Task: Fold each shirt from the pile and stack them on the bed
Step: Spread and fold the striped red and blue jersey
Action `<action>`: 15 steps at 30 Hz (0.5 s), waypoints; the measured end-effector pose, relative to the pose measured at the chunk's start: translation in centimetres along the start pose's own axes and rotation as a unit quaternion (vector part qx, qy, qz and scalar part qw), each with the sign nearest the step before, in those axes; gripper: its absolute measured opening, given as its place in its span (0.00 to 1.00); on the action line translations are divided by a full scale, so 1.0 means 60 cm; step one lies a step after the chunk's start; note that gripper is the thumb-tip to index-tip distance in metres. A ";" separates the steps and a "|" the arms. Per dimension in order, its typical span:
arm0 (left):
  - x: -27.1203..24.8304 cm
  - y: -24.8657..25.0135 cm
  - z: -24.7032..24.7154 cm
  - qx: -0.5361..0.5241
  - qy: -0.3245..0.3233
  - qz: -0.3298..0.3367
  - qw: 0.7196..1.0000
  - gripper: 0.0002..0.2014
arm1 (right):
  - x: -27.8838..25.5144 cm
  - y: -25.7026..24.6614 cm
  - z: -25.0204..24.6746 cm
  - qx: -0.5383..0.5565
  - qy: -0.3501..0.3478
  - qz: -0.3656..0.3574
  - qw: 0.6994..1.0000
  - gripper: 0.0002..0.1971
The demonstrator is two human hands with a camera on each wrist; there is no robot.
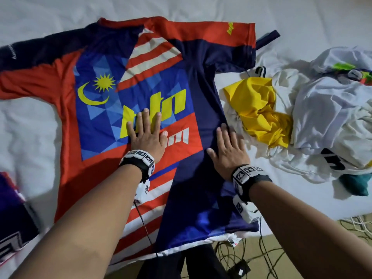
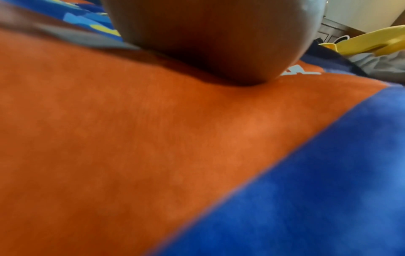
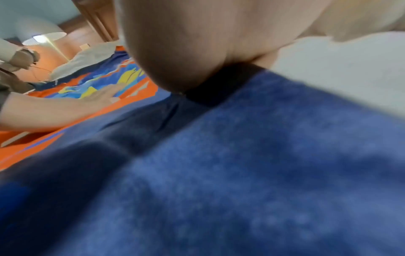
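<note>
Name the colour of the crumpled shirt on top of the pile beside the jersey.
Yellow: the crumpled shirt, clearest in the head view.

Both hands [image 1: 148,135] [image 1: 228,153] flat, fingers straight

Surface: a bed [image 1: 201,9] covered by a wrinkled white sheet.
Centre: a red, blue and navy jersey [image 1: 96,121] lay spread flat, its hem hanging over the near edge.
Right side: a loose pile of shirts [image 1: 326,117], white with one yellow shirt [image 1: 259,109] on it, touched the jersey's right edge.
Near left corner: a folded purple garment [image 1: 12,214] lay apart from the jersey.
</note>
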State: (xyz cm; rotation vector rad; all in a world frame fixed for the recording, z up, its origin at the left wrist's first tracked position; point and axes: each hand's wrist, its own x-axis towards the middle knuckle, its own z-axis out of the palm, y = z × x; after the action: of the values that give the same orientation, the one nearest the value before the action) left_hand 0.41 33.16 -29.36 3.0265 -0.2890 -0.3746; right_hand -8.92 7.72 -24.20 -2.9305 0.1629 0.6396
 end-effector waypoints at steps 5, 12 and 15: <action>-0.004 0.011 -0.013 -0.001 0.014 0.003 1.000 0.33 | 0.009 0.002 -0.046 -0.044 0.056 0.062 0.996 0.33; 0.074 0.095 -0.054 -0.077 0.090 0.020 0.993 0.23 | 0.150 -0.069 -0.161 -0.002 0.204 -0.028 0.979 0.11; 0.140 0.127 -0.058 -0.089 0.101 0.066 0.989 0.31 | 0.263 -0.056 -0.192 0.059 0.194 -0.033 0.979 0.19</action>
State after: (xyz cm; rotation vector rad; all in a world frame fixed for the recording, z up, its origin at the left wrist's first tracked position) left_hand 7.91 24.22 -27.20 2.8217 -0.4146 -0.0777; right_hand 10.46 8.03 -20.12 -2.8948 0.1372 0.0388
